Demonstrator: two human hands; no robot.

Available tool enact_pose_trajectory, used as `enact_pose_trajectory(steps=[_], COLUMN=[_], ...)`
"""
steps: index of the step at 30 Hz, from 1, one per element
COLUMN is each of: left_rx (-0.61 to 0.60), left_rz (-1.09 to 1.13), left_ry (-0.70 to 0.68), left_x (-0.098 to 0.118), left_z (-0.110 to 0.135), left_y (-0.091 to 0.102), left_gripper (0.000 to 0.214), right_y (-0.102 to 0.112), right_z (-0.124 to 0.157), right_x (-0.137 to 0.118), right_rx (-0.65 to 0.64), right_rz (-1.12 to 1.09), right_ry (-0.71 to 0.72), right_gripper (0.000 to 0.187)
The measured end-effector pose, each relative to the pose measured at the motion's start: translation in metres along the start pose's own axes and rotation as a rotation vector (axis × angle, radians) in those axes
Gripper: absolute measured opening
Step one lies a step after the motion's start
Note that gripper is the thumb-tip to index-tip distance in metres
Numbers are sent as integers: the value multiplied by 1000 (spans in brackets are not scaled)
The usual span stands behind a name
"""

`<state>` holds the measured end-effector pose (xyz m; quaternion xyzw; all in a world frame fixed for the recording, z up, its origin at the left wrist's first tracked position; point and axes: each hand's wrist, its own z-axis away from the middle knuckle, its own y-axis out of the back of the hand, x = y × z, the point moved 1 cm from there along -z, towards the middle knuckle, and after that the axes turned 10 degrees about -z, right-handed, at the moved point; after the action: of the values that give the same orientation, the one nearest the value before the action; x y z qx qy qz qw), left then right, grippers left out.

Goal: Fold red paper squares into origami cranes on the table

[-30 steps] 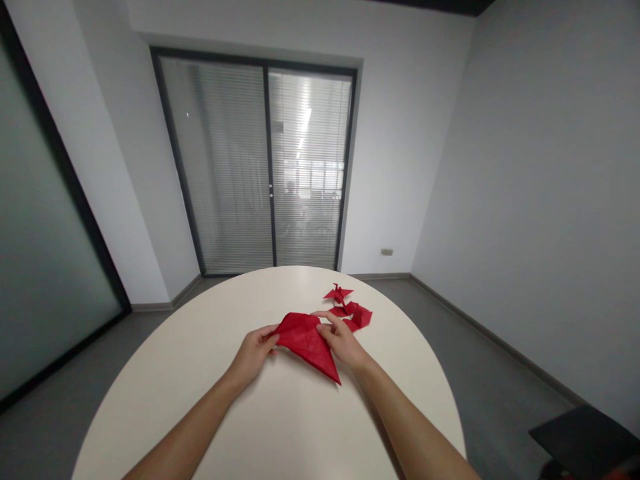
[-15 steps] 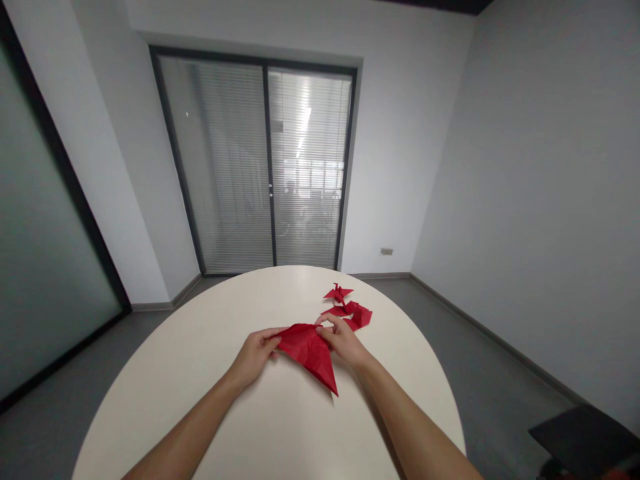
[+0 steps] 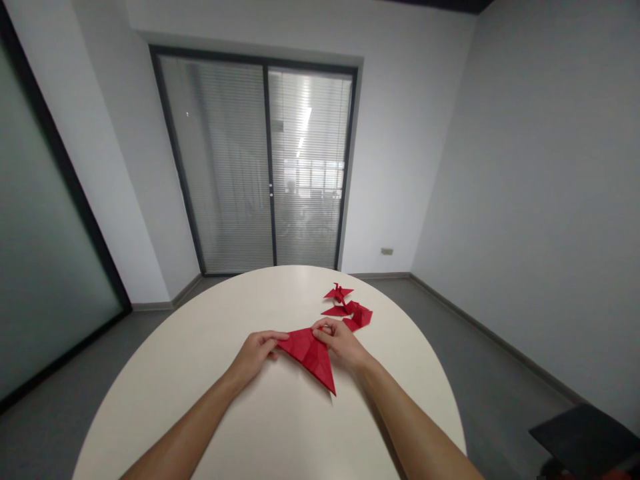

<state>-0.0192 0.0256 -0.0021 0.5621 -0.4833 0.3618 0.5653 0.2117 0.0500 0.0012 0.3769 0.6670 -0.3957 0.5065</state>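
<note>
Between my hands is a red sheet of folded paper (image 3: 311,353), creased into a roughly triangular shape with one point hanging toward me. My left hand (image 3: 259,350) pinches its left corner between thumb and fingers. At the upper right edge my right hand (image 3: 337,339) is closed on the paper, thumb in front and fingers bent behind. Just past the right hand lie red folded-paper pieces (image 3: 361,315). A small red origami crane (image 3: 339,293) stands behind them.
The round cream table (image 3: 240,427) carries all the paper. A dark flat object (image 3: 585,437) shows at the lower right, beyond the table edge. Sliding glass doors with blinds (image 3: 220,167) are in the far wall.
The paper's top edge has flattened down, making the sheet look narrower. My right hand has shifted slightly left along that edge; my left hand keeps its place.
</note>
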Motion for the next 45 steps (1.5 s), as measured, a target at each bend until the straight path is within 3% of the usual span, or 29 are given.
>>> enact_pose_trajectory(steps=[6, 12, 16, 22, 27, 35, 39, 42, 45], left_rx=[13, 65, 25, -4, 110, 110, 200, 168, 157], left_rz=[-53, -258, -384, -310, -240, -223, -97, -37, 14], left_ry=[-50, -143, -184, -184, -123, -147, -68, -15, 52], left_x=[-5, -2, 9, 19, 21, 22, 8, 1, -1], left_z=[-2, 4, 11, 12, 11, 9, 3, 1, 3], left_y=[-2, -7, -13, -17, -17, -15, -4, -1, 0], left_gripper=[37, 33, 31, 25, 24, 22, 25, 27, 35], right_y=[-1, -9, -20, -23, -20, -24, -14, -6, -6], right_z=[0, 2, 6, 5, 7, 7, 4, 2, 3], right_x=[5, 1, -3, -1, 0, -1, -5, -8, -10], right_rx=[2, -56, -105, -11, -36, -95, 16, 134, 148], right_rz=[-64, -32, 46, 90, 76, 145, 124, 97, -24], right_ry=[5, -14, 34, 84, 11, -8, 17, 47, 41], right_gripper=[45, 36, 31, 41, 34, 35, 40, 47, 54])
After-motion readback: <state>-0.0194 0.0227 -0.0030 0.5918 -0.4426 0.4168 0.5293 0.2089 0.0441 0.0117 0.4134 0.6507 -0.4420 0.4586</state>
